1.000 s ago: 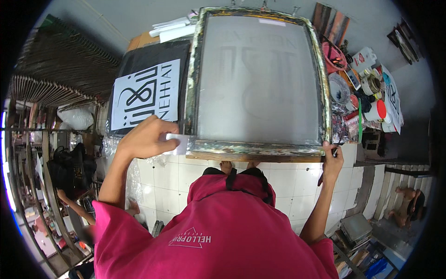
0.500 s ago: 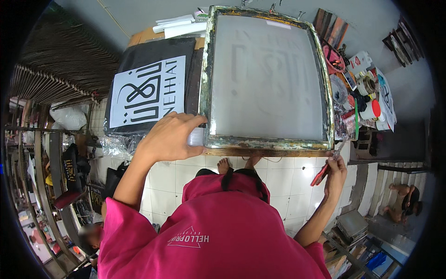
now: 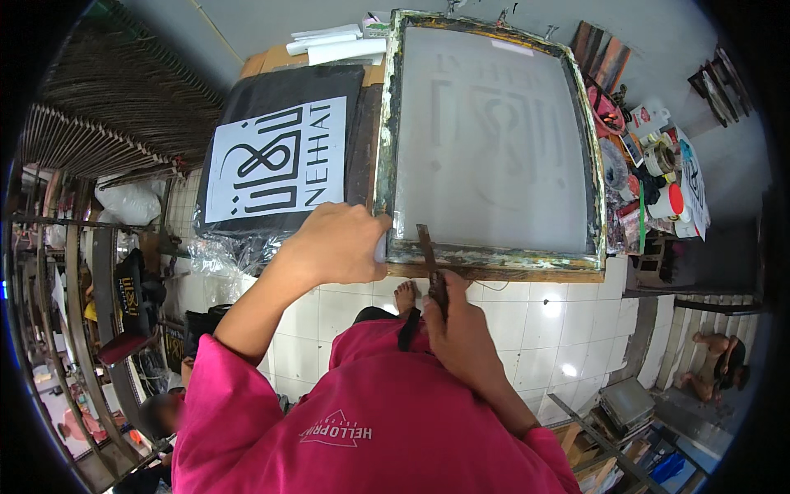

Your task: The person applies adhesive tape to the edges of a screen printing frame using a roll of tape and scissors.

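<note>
A framed printing screen (image 3: 494, 140) lies on the table, its worn wooden rim spattered with paint. A faint mirrored design shows through its pale mesh. My left hand (image 3: 337, 243) is closed at the rim's near left corner, around a pale translucent thing (image 3: 381, 249) that looks like a roll of clear tape, mostly hidden by the fingers. My right hand (image 3: 461, 329) grips a narrow flat-bladed tool (image 3: 425, 243), like a knife, by its dark handle. Its blade points up across the near rim, close to my left hand.
Left of the screen, a white printed sheet (image 3: 276, 160) rests on a black wrapped stack (image 3: 288, 81). Rolled papers (image 3: 346, 51) lie behind. Tubs, a red lid (image 3: 676, 198) and bottles crowd the right side. Another person (image 3: 716, 366) crouches far right.
My right hand has come from the screen's near right corner leftward to the front middle, tool raised over the rim. The left hand's fingers have curled more. The whole view has shifted slightly.
</note>
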`<act>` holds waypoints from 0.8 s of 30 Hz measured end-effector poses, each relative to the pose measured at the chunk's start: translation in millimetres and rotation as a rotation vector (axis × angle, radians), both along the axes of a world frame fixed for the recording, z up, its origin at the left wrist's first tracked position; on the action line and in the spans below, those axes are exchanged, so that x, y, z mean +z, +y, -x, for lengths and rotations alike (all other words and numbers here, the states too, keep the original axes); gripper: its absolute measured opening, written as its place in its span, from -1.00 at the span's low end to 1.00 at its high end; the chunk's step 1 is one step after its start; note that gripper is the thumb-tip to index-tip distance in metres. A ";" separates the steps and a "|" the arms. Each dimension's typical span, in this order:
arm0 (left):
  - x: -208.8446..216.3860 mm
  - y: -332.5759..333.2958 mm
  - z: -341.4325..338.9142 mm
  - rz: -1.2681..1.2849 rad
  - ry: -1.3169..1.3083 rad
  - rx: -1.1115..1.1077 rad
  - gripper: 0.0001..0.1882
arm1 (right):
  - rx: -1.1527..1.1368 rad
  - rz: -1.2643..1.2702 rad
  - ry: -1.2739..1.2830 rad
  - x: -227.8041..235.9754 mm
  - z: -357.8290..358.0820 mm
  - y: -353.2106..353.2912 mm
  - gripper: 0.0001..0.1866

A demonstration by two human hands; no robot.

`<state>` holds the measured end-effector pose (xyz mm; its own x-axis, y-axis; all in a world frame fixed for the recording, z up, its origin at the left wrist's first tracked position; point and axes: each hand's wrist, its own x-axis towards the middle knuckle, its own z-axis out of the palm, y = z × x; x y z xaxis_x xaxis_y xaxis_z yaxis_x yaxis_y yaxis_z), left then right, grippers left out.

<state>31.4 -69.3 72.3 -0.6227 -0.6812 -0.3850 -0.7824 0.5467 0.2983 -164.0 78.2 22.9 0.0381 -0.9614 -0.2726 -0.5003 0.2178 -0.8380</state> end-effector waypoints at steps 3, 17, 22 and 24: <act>-3.9 -1.3 4.0 0.018 -0.039 0.017 -0.52 | 0.144 -0.014 0.227 7.7 -18.6 -3.7 -0.54; -2.5 -2.7 25.6 0.011 -0.088 0.041 -0.54 | 0.259 -0.028 0.319 -16.0 -40.4 -10.1 -0.50; -10.2 -3.7 26.6 -0.003 -0.089 0.063 -0.53 | 0.223 -0.045 0.274 -22.9 -41.7 -21.7 -0.55; -7.2 -3.3 27.5 -0.006 -0.096 0.065 -0.54 | 0.214 -0.077 0.254 -24.3 -40.8 -30.3 -0.57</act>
<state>3.9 -72.6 65.2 -0.5372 -0.7165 -0.4450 -0.8414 0.4920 0.2237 -123.2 47.9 -1.3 0.1581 -0.9153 -0.3703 -0.7322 0.1429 -0.6659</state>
